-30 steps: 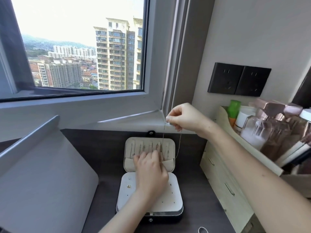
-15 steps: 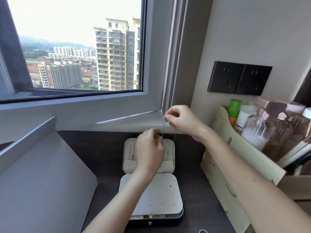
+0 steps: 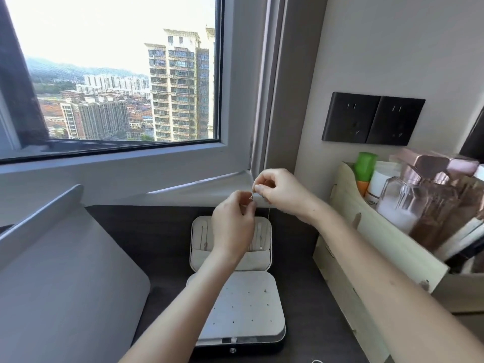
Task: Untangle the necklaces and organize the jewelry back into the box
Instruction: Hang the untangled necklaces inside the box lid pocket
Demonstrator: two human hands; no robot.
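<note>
Beneath a wide window that looks out on tower blocks, a dark worktop runs into the corner of the room. A slanted grey panel covers its left side. On the right stands a pale wooden organizer crowded with bottles, one of them green-capped, and two black wall sockets sit on the wall above it.

At the middle of the worktop the jewelry box lies open. Its near half is a pale panel dotted with small holes, and its far half holds a row of thin chains above a pocket.

Both forearms reach in from the lower edge, and the hands meet above the far half of the box. The left hand is raised with its back to the camera, fingers curled and fingertips pinching one end of a fine necklace. The right hand, just beside it and slightly higher, pinches the same necklace between thumb and forefinger. A thin length of chain hangs below this hand toward the box.
</note>
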